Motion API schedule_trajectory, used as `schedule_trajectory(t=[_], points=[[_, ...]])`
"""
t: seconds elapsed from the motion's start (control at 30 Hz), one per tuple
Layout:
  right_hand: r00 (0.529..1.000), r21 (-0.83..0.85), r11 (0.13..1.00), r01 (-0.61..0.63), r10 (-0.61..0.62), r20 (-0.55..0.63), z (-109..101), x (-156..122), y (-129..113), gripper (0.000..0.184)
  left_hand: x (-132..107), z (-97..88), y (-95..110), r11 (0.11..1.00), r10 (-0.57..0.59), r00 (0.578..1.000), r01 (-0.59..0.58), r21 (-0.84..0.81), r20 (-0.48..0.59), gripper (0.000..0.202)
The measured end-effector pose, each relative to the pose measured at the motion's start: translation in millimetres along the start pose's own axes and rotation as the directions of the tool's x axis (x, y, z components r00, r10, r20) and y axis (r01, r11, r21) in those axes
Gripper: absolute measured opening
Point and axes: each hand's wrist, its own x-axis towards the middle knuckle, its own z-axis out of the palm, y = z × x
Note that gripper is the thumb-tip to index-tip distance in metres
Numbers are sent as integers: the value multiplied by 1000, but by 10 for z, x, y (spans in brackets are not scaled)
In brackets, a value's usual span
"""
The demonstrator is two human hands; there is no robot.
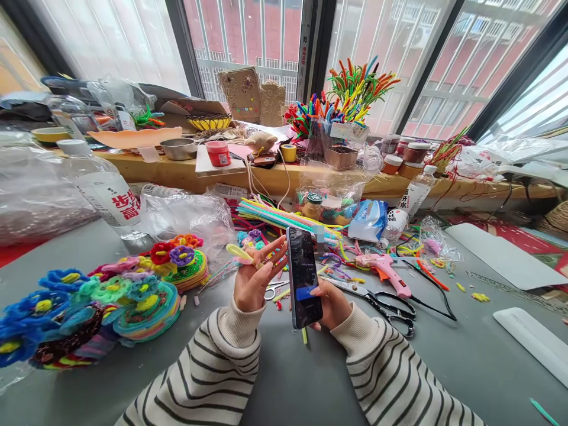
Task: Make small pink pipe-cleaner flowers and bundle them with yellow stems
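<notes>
My right hand grips a dark smartphone by its lower right side, the thumb over its lit screen. The phone stands almost upright in front of me. To its left, my left hand is raised with its fingers pointing towards the phone. A looped yellow and pink pipe-cleaner piece sticks out between the fingers of that hand; its grip is partly hidden. Behind my left hand lie small scissors. Large black-handled scissors rest on the grey table, right of the phone.
Fuzzy pipe-cleaner flowers are heaped at the left, near a water bottle. A pink glue gun with a black cord lies to the right. Bundled pipe cleaners lie behind the phone. Jars and craft supplies crowd the wooden ledge.
</notes>
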Motion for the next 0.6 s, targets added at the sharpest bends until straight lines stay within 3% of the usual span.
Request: schedule_trajectory(t=[0.6], points=[[999, -12, 999, -31, 30, -37, 1, -3, -22, 31, 10, -32, 5, 1000, -20, 1000, 20, -10, -4, 16]])
